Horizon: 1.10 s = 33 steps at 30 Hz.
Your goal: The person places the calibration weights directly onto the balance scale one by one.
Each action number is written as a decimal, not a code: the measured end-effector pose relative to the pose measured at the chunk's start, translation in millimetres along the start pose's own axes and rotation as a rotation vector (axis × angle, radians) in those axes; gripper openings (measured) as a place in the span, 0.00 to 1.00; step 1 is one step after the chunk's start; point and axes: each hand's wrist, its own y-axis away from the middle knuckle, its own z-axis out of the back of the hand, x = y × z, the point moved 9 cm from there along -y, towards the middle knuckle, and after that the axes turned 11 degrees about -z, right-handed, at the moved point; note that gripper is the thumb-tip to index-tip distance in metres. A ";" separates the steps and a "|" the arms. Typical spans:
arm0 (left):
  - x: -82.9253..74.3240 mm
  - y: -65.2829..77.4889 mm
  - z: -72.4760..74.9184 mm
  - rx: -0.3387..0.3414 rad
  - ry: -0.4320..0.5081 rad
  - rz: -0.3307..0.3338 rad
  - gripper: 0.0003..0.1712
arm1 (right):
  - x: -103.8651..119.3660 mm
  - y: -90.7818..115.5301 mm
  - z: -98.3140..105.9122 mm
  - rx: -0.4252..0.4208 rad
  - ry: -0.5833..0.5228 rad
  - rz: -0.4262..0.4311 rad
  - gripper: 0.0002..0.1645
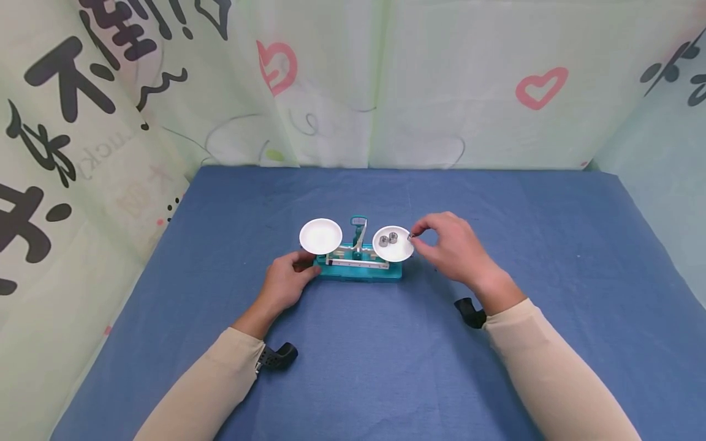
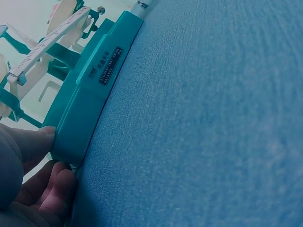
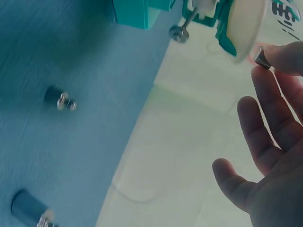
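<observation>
Ok so, R hand = narrow pinch, thumb + fingertip on a small metal weight. Weight's right at the right rim of the R pan; touching or not, can't tell. Key relation imo: pan middle lies L of the pinch, a touch twd the near edge. R hand's the nearer one by far; L hand's well apart from that pan. Weight's long axis too small to call, looks tilted in R wrist view.

2 metal pieces sit mid-to-left in R pan, so its right part is closest to the pinch. Teal balance runs L-R, approx parallel to far edge of the table, btwn the side edges. L hand grips its left end w/ thumb + curled fingers, near L pan. R wrist view also has 2 knobbed pieces on the table, R of the balance.
</observation>
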 end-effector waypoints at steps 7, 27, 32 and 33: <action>-2.9 0.7 -0.7 -0.002 0.005 -0.009 0.20 | 5.5 -5.3 -12.1 0.027 0.041 0.019 0.08; -1.4 0.6 0.2 -0.008 0.007 -0.002 0.20 | 5.0 -5.0 -8.9 0.009 0.054 -0.002 0.08; -0.2 0.6 0.6 -0.011 0.009 -0.004 0.20 | -8.4 -0.5 0.9 -0.033 0.017 -0.047 0.09; -0.2 0.6 0.7 -0.011 0.008 -0.004 0.20 | -12.4 0.5 1.9 -0.036 0.017 -0.061 0.09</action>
